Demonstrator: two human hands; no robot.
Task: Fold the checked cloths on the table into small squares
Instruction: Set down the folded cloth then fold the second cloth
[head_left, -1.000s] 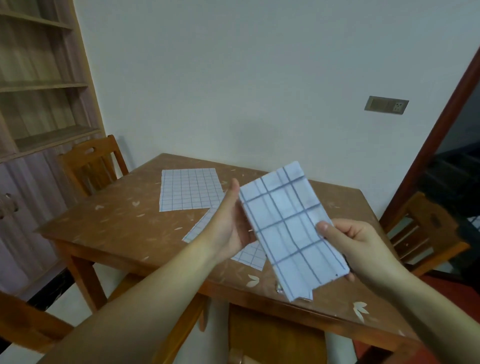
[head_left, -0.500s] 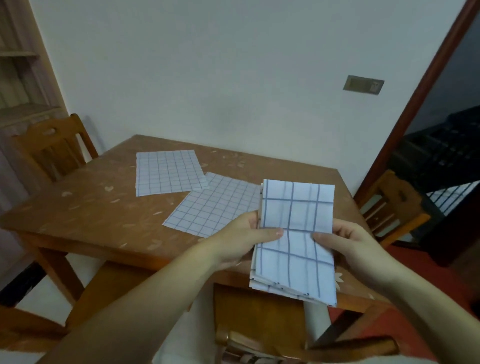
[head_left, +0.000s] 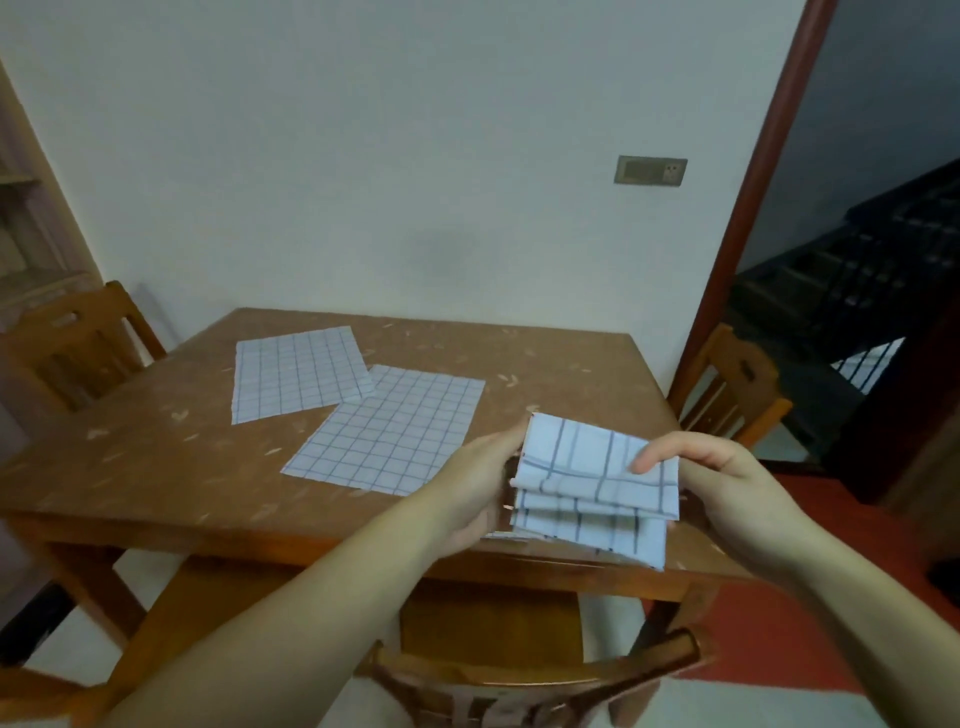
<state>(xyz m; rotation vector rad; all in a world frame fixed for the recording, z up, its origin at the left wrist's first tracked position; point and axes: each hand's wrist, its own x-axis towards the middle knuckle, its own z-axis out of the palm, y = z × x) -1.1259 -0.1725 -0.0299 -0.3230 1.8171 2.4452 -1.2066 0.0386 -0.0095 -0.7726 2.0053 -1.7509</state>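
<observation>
Head view showed both hands at lower right of the frame, holding one folded cloth over the near edge of the table. Left hand pinched the cloth's left side, fingers hidden behind it; right hand closed on the right side with fingers laid across the top layer. Cloth looked thin, light and limp: several layers stacked, lower ones slipping out unevenly toward the bottom. Judged soft and likely to splay unless held near the layered edges or corners, as both hands did. Not fragile, not slippery as far as could be told.

Two more cloths lay flat and unfolded at mid-left of the frame: far cloth and near cloth, corners overlapping slightly. Bare tabletop sat left of them and along the right side, enough room to set the folded piece down. Chair back stood close below the hands at bottom centre.
</observation>
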